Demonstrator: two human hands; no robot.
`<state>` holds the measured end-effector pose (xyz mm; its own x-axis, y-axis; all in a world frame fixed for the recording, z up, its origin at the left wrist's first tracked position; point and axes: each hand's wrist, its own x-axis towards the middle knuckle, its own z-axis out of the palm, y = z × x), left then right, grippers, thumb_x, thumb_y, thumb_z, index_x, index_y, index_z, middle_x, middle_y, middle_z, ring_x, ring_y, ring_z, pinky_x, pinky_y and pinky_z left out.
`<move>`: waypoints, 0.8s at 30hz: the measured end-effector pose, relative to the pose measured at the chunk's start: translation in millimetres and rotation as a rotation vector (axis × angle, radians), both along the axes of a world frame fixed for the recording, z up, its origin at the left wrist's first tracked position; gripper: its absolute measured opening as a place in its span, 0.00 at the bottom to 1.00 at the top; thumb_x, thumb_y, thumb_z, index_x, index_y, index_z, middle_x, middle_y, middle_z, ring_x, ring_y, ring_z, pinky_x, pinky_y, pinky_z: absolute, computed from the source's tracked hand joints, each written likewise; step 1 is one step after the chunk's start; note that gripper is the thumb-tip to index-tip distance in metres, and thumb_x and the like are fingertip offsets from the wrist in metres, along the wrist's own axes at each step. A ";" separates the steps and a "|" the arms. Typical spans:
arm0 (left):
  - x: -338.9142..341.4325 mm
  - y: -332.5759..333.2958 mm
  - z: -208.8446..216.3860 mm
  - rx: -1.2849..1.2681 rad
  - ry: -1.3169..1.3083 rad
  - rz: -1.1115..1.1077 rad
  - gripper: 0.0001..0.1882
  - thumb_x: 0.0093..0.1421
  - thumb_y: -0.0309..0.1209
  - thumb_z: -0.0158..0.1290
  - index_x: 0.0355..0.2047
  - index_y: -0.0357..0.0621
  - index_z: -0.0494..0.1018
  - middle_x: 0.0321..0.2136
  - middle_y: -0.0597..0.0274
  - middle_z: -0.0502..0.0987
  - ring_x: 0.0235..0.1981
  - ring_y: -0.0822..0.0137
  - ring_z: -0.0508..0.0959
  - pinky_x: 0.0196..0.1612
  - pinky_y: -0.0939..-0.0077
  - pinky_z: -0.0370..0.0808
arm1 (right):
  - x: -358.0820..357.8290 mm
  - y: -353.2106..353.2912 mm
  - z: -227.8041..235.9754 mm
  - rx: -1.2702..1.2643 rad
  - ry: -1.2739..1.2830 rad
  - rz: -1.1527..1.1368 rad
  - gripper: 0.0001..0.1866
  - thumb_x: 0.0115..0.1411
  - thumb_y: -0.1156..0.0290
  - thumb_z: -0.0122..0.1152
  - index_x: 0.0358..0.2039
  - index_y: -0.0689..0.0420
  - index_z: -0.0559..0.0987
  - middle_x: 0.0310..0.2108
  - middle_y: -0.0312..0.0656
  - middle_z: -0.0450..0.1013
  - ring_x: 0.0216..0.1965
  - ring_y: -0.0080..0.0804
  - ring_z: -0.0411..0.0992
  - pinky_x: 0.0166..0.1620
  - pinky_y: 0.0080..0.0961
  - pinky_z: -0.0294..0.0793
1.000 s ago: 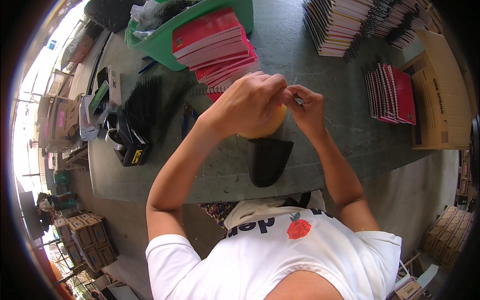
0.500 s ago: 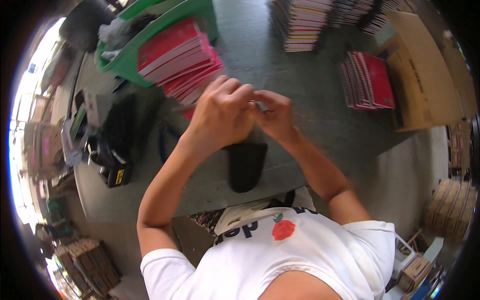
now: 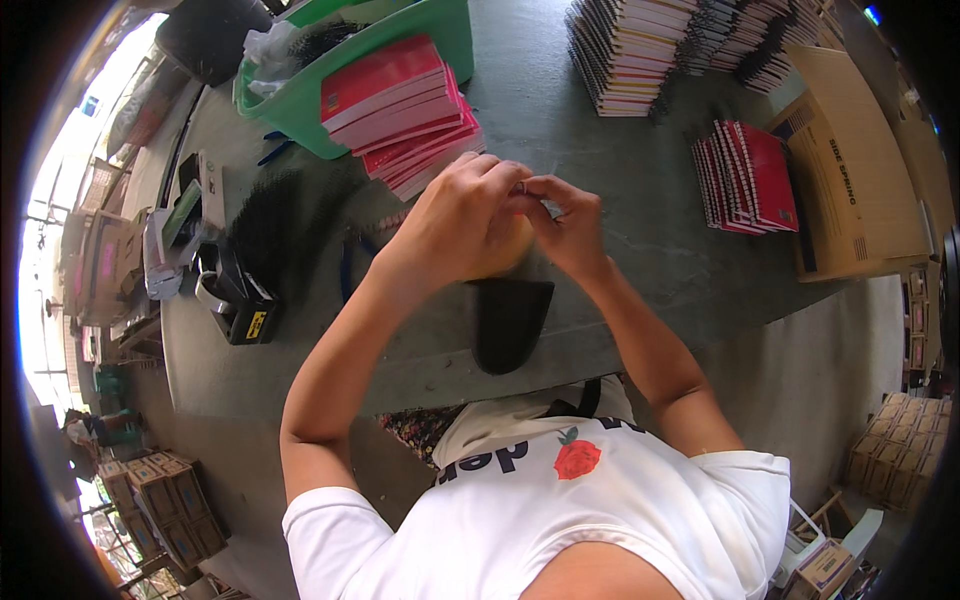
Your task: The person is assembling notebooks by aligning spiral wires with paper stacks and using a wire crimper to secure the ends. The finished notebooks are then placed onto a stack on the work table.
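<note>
My left hand (image 3: pixel 455 215) and my right hand (image 3: pixel 572 225) meet above the table, fingertips together. Both are closed, with thumb and fingers pinching at one spot. What they hold is too small and too covered to make out. Below them shows a rounded yellowish thing (image 3: pixel 512 250), partly hidden by my left hand. A black, round-ended flat piece (image 3: pixel 508 325) juts toward me from under it. Just beyond my left hand lies a fanned stack of red-covered booklets (image 3: pixel 390 95), leaning against a green plastic bin (image 3: pixel 300 125).
On the left sit a black tape dispenser (image 3: pixel 235 300), dark loose wire coils (image 3: pixel 275 225) and blue-handled pliers (image 3: pixel 275 150). Red spiral notebooks (image 3: pixel 750 175) stand at right beside an open cardboard box (image 3: pixel 855 170). Tall stacks of spiral notebooks (image 3: pixel 630 50) rise at the back. The grey-green table (image 3: pixel 400 375) ends before my waist.
The whole view has shifted slightly, moving the table things rightward in the picture. My hands stay together at the same place by the booklets, with small finger movement.
</note>
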<state>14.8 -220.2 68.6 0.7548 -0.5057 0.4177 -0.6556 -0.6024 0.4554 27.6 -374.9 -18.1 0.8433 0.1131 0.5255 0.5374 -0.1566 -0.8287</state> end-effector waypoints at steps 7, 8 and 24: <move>-6.2 3.3 -3.8 -0.018 -0.026 0.013 0.12 0.49 0.21 0.54 0.37 0.37 0.73 0.33 0.49 0.75 0.34 0.51 0.75 0.38 0.61 0.73 | -4.7 2.6 1.1 -0.026 -0.021 0.008 0.09 0.53 0.76 0.60 0.35 0.62 0.78 0.27 0.42 0.78 0.29 0.25 0.76 0.33 0.20 0.73; -6.6 3.5 -3.8 0.009 -0.026 0.013 0.12 0.49 0.20 0.54 0.37 0.36 0.73 0.32 0.49 0.74 0.34 0.51 0.75 0.37 0.61 0.73 | -5.0 2.3 1.8 -0.037 -0.012 0.007 0.09 0.53 0.76 0.61 0.35 0.62 0.78 0.27 0.43 0.77 0.29 0.25 0.76 0.33 0.19 0.73; -12.5 -1.1 -2.6 0.058 0.040 0.266 0.12 0.50 0.27 0.57 0.37 0.40 0.73 0.31 0.51 0.75 0.36 0.50 0.76 0.38 0.61 0.72 | 0.7 -11.1 28.4 0.612 0.711 0.335 0.15 0.56 0.64 0.62 0.39 0.59 0.74 0.31 0.37 0.74 0.35 0.24 0.72 0.36 0.24 0.72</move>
